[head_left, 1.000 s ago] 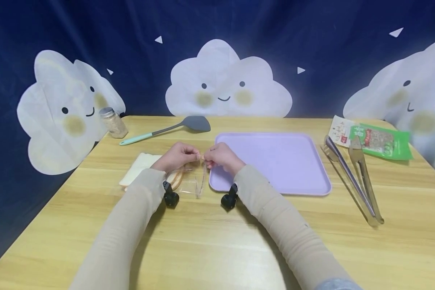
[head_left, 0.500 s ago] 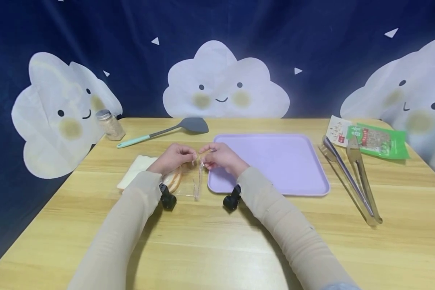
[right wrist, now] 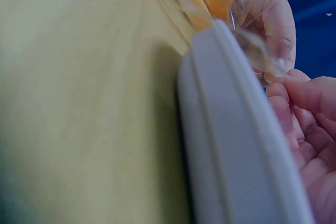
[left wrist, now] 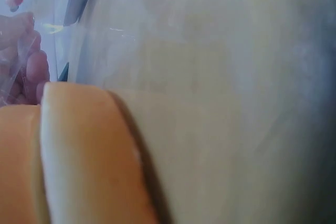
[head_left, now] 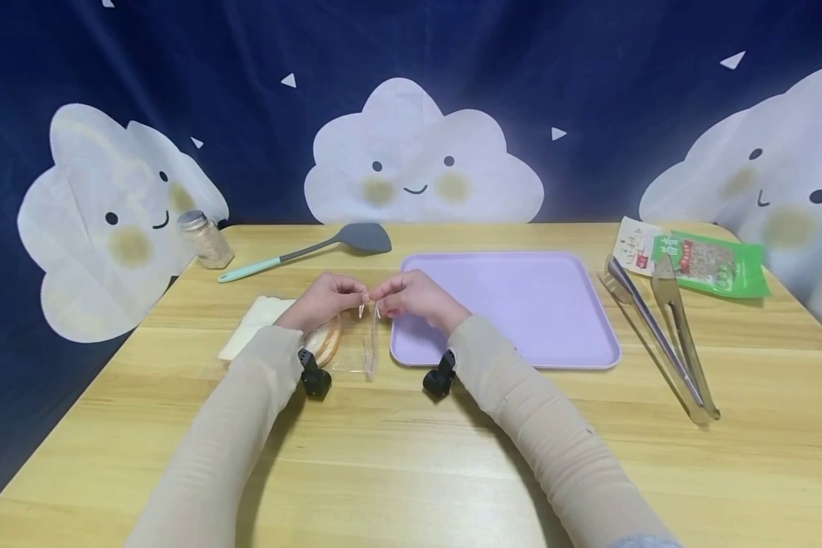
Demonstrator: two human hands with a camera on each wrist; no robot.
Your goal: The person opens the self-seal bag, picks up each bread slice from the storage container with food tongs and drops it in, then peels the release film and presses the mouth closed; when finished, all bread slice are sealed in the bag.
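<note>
Slices of bread [head_left: 255, 329] with brown crusts lie in a transparent plastic bag [head_left: 351, 359] on the left of the table. My left hand [head_left: 325, 299] reaches over the bread and pinches the bag's loose open end. Facing it, my right hand [head_left: 421, 295] pinches the same end, thumb against finger, beside the tray's left edge. In the right wrist view the fingertips of both hands nearly meet at the film [right wrist: 275, 74]. Crusts of two slices [left wrist: 89, 145] fill the lower left of the left wrist view.
A lilac tray [head_left: 514, 304] lies right of the bag. Behind are a grey spatula [head_left: 363, 237] with a mint handle and a lidded glass jar [head_left: 208, 242]. Metal tongs [head_left: 681, 327] lie at the right, by green [head_left: 715, 265] and white [head_left: 634, 243] packets.
My fingertips were together at the bag's end, then moved slightly apart with the right forefinger lifted. Now that finger is down and both hands pinch the film close together.
</note>
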